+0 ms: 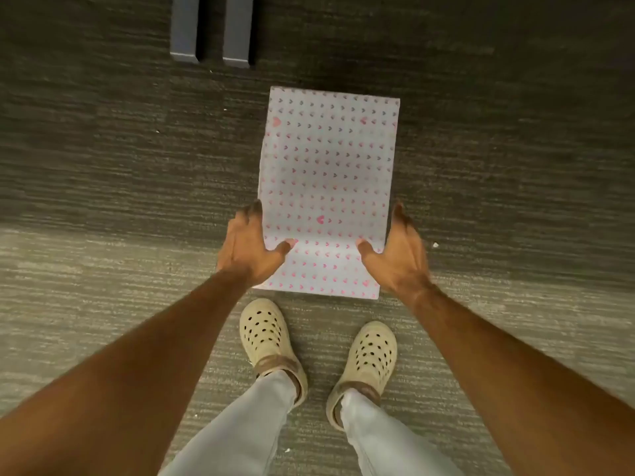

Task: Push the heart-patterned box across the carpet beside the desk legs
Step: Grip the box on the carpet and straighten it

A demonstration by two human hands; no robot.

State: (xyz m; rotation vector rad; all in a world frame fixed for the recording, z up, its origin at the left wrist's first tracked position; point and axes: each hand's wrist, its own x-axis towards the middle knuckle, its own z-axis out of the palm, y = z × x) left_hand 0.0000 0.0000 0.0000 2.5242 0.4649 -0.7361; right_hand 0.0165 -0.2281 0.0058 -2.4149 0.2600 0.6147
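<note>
A white box with small pink hearts [326, 166] stands on the grey carpet straight in front of my feet. My left hand [251, 245] clasps its left near corner, thumb on the top face and fingers down the left side. On the opposite near corner, my right hand [400, 252] grips the same way, thumb on top and fingers along the right side. Two grey desk legs [213, 29] stand on the carpet beyond the box, up and to the left of it.
My two feet in cream perforated clogs [264, 334] stand just behind the box's near edge. Striped grey carpet [103, 166] stretches on all sides, darker toward the far side. Small white specks lie on it.
</note>
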